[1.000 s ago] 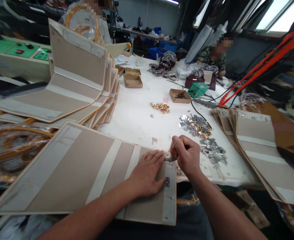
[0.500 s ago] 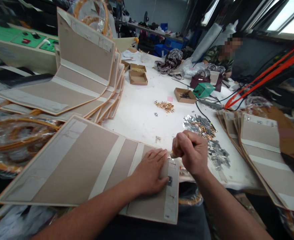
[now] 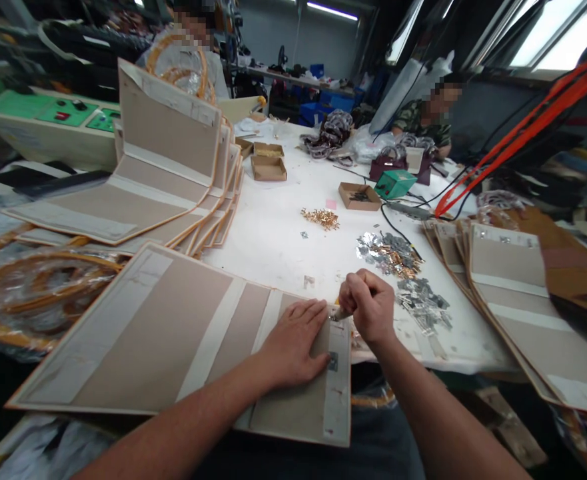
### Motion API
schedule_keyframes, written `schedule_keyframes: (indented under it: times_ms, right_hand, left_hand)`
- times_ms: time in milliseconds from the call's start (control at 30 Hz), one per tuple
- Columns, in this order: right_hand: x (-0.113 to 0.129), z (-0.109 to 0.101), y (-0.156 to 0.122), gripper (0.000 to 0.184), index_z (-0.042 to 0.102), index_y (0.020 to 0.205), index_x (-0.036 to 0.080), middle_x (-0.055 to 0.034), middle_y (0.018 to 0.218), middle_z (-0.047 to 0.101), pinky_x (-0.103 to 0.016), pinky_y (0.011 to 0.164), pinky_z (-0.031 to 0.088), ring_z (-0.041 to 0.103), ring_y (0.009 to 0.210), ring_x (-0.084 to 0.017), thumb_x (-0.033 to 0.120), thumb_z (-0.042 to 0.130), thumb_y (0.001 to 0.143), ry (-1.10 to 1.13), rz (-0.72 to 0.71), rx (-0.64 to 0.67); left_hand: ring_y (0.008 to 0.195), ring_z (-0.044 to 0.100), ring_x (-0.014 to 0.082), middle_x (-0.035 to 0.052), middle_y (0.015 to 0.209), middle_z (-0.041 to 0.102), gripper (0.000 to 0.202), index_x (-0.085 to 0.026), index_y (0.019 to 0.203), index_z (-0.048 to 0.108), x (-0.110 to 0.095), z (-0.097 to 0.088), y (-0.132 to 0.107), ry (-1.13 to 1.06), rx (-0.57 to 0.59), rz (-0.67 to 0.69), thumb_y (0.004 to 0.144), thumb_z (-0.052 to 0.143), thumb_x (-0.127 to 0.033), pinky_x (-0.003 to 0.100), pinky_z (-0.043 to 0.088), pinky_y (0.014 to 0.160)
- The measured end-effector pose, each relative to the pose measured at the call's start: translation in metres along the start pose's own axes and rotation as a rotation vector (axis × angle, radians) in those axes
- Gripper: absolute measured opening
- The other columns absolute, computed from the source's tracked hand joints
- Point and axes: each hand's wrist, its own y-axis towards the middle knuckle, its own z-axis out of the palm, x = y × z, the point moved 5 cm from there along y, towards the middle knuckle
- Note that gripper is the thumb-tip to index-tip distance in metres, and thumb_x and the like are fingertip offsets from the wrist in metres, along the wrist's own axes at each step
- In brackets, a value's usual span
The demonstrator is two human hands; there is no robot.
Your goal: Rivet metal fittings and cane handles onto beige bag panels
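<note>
My left hand (image 3: 293,343) lies flat on a beige bag panel (image 3: 158,327) with white strips, its fingers stretched toward the right edge. My right hand (image 3: 370,303) is closed around a small hand tool (image 3: 342,313), whose kind I cannot make out because the fist hides most of it. The tool's tip meets the panel's right-hand white strip, just beyond my left fingertips. Lower on that strip sits a small square metal plate (image 3: 333,361). The panel rests partly on the white table (image 3: 273,230) and reaches over its near edge.
More bag panels stack at left (image 3: 168,153) and right (image 3: 508,280). Metal plates (image 3: 426,303) and gold-coloured fasteners (image 3: 322,219) lie in piles. Cardboard boxes (image 3: 268,168), a green box (image 3: 396,183) and orange straps (image 3: 518,137) stand farther off. A person (image 3: 426,120) sits across the table.
My right fist has turned and lowered, bringing the tool against the panel's strip. My left hand stays flat in place. The camera view has shifted slightly.
</note>
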Motion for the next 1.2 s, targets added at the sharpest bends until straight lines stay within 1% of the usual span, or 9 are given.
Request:
schedule_keyframes:
  times_ms: [167,367,533,700,800,933,1100,1167,1200]
  right_hand:
    - [0.003,-0.002,-0.005,0.048,0.043,0.065,0.02,0.0021,0.054,0.043,-0.028,0.052,0.036,0.041,0.05,-0.011,0.048,0.062,0.099,-0.037,-0.07,-0.031]
    - [0.007,-0.009,-0.03,0.05,0.046,0.062,0.018,0.0,0.055,0.048,-0.029,0.057,0.038,0.045,0.053,-0.012,0.047,0.062,0.1,-0.072,-0.017,0.002]
    - [0.004,-0.024,-0.056,0.051,0.042,0.066,0.02,0.0014,0.054,0.047,-0.029,0.057,0.042,0.046,0.052,-0.012,0.053,0.06,0.1,-0.045,0.008,-0.072]
    - [-0.001,-0.027,-0.068,0.045,0.051,0.069,0.018,-0.0005,0.06,0.054,-0.03,0.065,0.048,0.054,0.059,-0.014,0.051,0.061,0.1,-0.073,0.036,-0.049]
    - [-0.007,-0.028,-0.074,0.046,0.049,0.069,0.018,-0.0003,0.06,0.053,-0.03,0.065,0.048,0.054,0.059,-0.014,0.051,0.06,0.1,0.019,0.051,-0.062]
    - [-0.012,-0.026,-0.079,0.049,0.04,0.068,0.02,0.0018,0.057,0.046,-0.028,0.055,0.042,0.045,0.051,-0.012,0.054,0.057,0.1,0.123,0.055,-0.099]
    - [-0.016,-0.024,-0.076,0.051,0.039,0.067,0.02,0.0014,0.056,0.045,-0.027,0.054,0.041,0.045,0.051,-0.011,0.057,0.058,0.098,0.066,0.08,-0.121]
    - [-0.017,-0.027,-0.074,0.052,0.041,0.066,0.02,0.001,0.055,0.045,-0.028,0.054,0.04,0.044,0.051,-0.012,0.057,0.058,0.099,0.058,0.089,-0.127]
    - [-0.017,-0.028,-0.075,0.052,0.042,0.066,0.02,0.0007,0.055,0.045,-0.028,0.054,0.04,0.045,0.05,-0.012,0.056,0.057,0.099,0.054,0.095,-0.123]
  left_hand:
    - [0.155,0.03,0.0291,0.0088,0.166,0.036,0.086,-0.016,0.158,0.04,-0.003,-0.001,0.001,0.012,-0.014,-0.007,0.084,0.069,-0.049,0.051,0.025,0.132]
    - [0.155,0.032,0.0299,0.0089,0.166,0.037,0.083,-0.017,0.155,0.043,-0.005,-0.001,0.003,0.032,-0.022,-0.01,0.083,0.07,-0.048,0.054,0.026,0.132]
    - [0.155,0.032,0.0284,0.0091,0.166,0.037,0.084,-0.016,0.156,0.043,-0.005,0.001,0.003,0.048,-0.048,0.007,0.083,0.07,-0.047,0.051,0.026,0.132]
    - [0.155,0.032,0.0284,0.0103,0.165,0.038,0.082,-0.014,0.154,0.045,-0.007,0.001,0.003,0.081,-0.052,0.014,0.083,0.071,-0.046,0.051,0.026,0.132]
    - [0.155,0.032,0.0295,0.0116,0.164,0.039,0.081,-0.013,0.153,0.047,-0.01,0.0,0.001,0.119,-0.083,0.003,0.084,0.072,-0.048,0.05,0.026,0.132]
    - [0.149,0.037,0.0304,0.011,0.159,0.045,0.072,-0.016,0.146,0.052,-0.02,-0.002,-0.008,0.17,-0.21,0.019,0.084,0.074,-0.046,0.051,0.031,0.129]
    - [0.128,0.051,0.0251,0.0096,0.131,0.061,0.027,-0.02,0.121,0.063,-0.04,0.003,-0.032,0.17,-0.287,0.109,0.096,0.057,-0.028,0.046,0.041,0.12]
    - [0.132,0.05,0.0269,0.0102,0.135,0.06,0.035,-0.022,0.127,0.063,-0.045,0.011,-0.044,0.149,-0.227,0.174,0.096,0.059,-0.038,0.049,0.038,0.123]
    - [0.137,0.047,0.0296,0.0109,0.142,0.057,0.049,-0.023,0.134,0.06,-0.047,0.016,-0.051,0.145,-0.18,0.198,0.093,0.063,-0.05,0.052,0.033,0.126]
